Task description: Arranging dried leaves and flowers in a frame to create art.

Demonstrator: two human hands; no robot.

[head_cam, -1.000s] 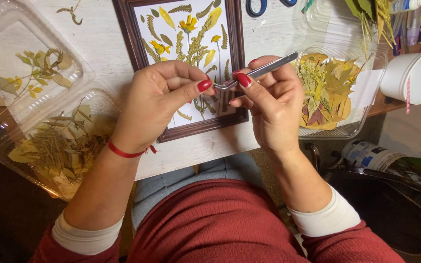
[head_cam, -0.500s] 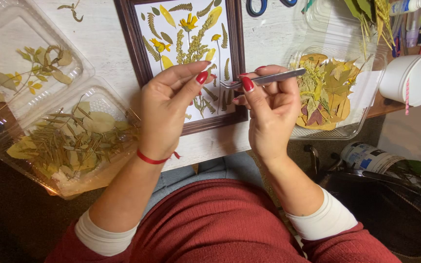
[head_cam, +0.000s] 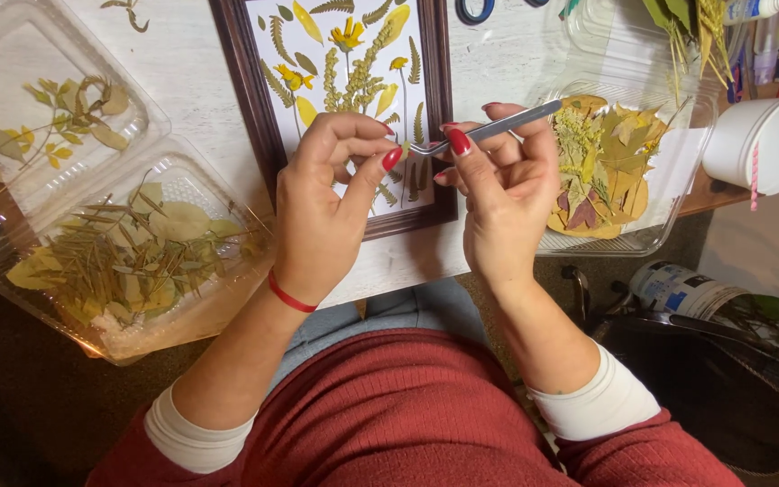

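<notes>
Two hands meet above the lower right corner of one dark wooden picture frame [head_cam: 247, 86]: the right hand [head_cam: 498, 194] pinches a single pair of metal tweezers [head_cam: 489, 128] between thumb and forefinger, the handle slanting up to the right and the tips pointing left, while the left hand [head_cam: 331, 203] curls its fingers inward with thumb and forefinger brought together at the tweezer tips; whether anything is caught there is too small to tell. A red band [head_cam: 290, 296] circles the left wrist. Inside the frame, on white backing, lie many pressed ferns, yellow flowers and leaves, partly hidden by both hands. Three clear plastic trays surround the work: one at upper left [head_cam: 151, 113] with a sparse sprig of pale leaves, one just below it [head_cam: 227, 311] heaped with green needles and broad leaves and jutting past the table's near edge, and one to the right [head_cam: 705, 135] holding yellow, orange and dark red leaves, just beside the right hand. One white cup [head_cam: 768, 140] lies tipped at the far right, near a bundle of dried stems. Blue scissor handles [head_cam: 475, 11] show at the top. The bare white table [head_cam: 191, 63] shows in narrow strips between frame and trays, leaving little free room.
</notes>
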